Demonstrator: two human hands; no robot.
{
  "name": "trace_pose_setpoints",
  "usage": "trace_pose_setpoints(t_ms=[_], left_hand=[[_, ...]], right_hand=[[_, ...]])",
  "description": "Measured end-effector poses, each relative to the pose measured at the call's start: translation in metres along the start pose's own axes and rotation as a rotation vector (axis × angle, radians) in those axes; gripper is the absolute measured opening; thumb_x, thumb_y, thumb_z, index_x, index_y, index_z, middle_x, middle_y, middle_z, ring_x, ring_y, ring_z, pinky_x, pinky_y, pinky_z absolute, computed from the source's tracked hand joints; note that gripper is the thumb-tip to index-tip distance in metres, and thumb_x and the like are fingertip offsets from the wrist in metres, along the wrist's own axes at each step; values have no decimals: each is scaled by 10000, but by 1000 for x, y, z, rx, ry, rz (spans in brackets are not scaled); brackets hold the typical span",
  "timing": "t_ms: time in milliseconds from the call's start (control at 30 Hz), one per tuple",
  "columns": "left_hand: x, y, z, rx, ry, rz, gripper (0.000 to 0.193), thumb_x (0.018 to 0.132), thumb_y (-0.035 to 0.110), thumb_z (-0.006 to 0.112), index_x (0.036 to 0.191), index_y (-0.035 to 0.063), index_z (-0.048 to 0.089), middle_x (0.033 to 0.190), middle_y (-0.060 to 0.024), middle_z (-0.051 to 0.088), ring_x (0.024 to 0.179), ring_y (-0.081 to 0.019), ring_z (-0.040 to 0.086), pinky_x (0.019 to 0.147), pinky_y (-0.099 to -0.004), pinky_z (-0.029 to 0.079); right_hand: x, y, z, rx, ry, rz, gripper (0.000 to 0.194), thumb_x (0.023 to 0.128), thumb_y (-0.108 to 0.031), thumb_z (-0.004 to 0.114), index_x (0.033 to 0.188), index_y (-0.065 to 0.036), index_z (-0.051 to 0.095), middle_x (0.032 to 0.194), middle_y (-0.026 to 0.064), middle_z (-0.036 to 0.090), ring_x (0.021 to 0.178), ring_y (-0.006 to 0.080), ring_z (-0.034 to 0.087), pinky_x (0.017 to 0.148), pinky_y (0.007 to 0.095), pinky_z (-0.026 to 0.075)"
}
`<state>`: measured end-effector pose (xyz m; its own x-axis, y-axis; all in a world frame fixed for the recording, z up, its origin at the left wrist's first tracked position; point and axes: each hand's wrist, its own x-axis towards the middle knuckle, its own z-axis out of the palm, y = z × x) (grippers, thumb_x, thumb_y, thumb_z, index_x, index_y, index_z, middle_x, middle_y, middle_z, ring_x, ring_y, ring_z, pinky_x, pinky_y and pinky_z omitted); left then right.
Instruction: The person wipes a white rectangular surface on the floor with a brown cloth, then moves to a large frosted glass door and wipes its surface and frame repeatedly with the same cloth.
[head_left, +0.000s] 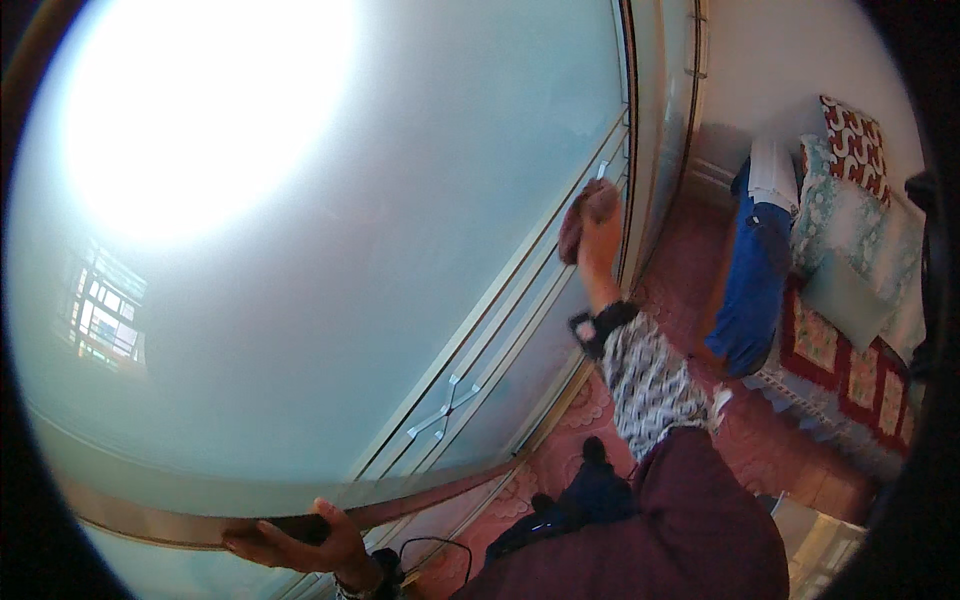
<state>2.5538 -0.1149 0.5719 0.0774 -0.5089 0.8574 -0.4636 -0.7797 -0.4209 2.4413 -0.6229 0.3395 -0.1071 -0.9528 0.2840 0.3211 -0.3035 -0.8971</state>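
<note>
A dark reddish cloth (571, 231) is bunched in my right hand (598, 225), which presses it against a large glossy glass panel (315, 322) beside the panel's dark edge strip. Thin metallic lines and small silver cross-shaped trim (448, 411) run diagonally over the glass, and one silver piece (602, 169) shows just beyond the cloth. At the bottom, my left hand (315, 541) rests at the panel's brown border (435, 491) with thumb and fingers spread; nothing shows held in it. The glass reflects a window and a bright light.
On the right stand a blue-covered long object (754, 292) and a seat or bed with patterned cushions (855, 150) and a floral cover (840, 217). A pink patterned carpet (517, 491) lies below me. A dark cable (450, 541) loops near my left wrist.
</note>
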Motion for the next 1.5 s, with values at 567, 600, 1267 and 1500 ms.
trace_pose_setpoints(t_ms=[567, 600, 1267, 1500], left_hand=[[-16, -3, -1, 99, 19, -35, 723, 1003, 571, 539, 1586, 186, 354, 1681, -252, 189, 1523, -477, 269, 1107, -675, 421], [-16, -2, -1, 96, 9, -30, 729, 1002, 570, 543, 1589, 184, 350, 1681, -253, 187, 1524, -479, 264, 1107, -676, 420], [-41, -21, -3, -160, -41, 68, 793, 933, 577, 637, 1586, 198, 396, 1673, -267, 214, 1519, -547, 204, 1163, -748, 231], [-47, -24, 10, -265, -22, 132, 707, 922, 509, 675, 1516, 165, 502, 1639, -305, 283, 1501, -571, 226, 1150, -749, 240]], right_hand=[[-68, 34, -10, -13, -31, -66, 286, 1009, -162, 573, 1260, -25, 554, 1095, 105, 597, 1001, 247, 588, 937, 367, 471], [-44, 44, -16, 23, 25, -37, 302, 993, -131, 579, 1272, -16, 561, 1117, 109, 606, 1046, 256, 589, 977, 361, 454], [-323, -104, 50, -69, -480, 118, 70, 851, -3, 538, 901, -19, 492, 868, 142, 512, 823, 286, 545, 773, 422, 480], [-376, -130, 89, -81, -457, -295, 233, 987, -61, 583, 1184, -71, 460, 978, 86, 545, 848, 224, 605, 748, 373, 528]])
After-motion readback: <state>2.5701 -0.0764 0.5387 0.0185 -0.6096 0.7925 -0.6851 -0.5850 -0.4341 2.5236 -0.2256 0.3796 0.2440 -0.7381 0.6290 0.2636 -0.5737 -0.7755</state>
